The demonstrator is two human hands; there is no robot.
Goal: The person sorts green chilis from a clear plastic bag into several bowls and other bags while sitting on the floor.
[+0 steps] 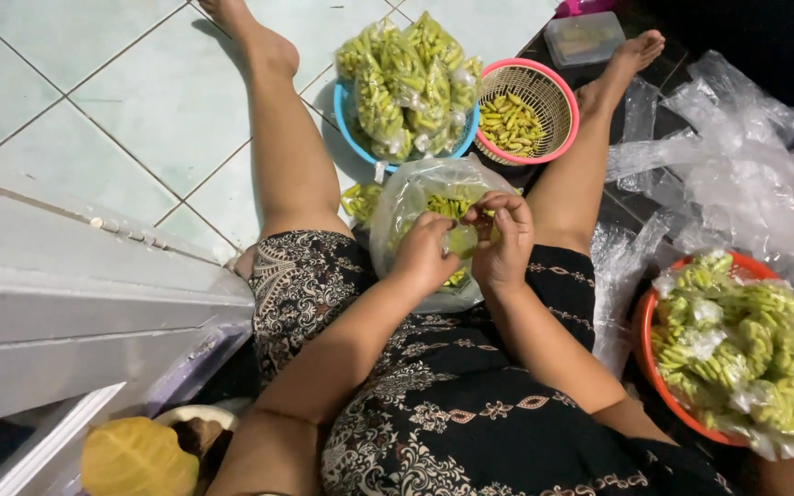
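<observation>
I sit on a tiled floor with my legs apart. My left hand (425, 250) and my right hand (503, 237) meet over a small clear plastic packet (460, 241) of yellow-green ridged snacks, fingers pinching its top. Just beyond the hands lies a big clear bag (415, 188) holding more of the same loose snacks. A blue bowl (349, 129) piled with filled packets stands between my legs, farther out. A pink woven basket (558, 92) with loose snacks sits next to it, by my right shin.
An orange-red bowl (647, 344) heaped with filled packets is at my right. Crumpled empty clear bags (737, 165) lie beyond it. A clear lidded box (584, 37) rests near my right foot. A white door frame (75, 303) is at the left, a yellow object (138, 456) below it.
</observation>
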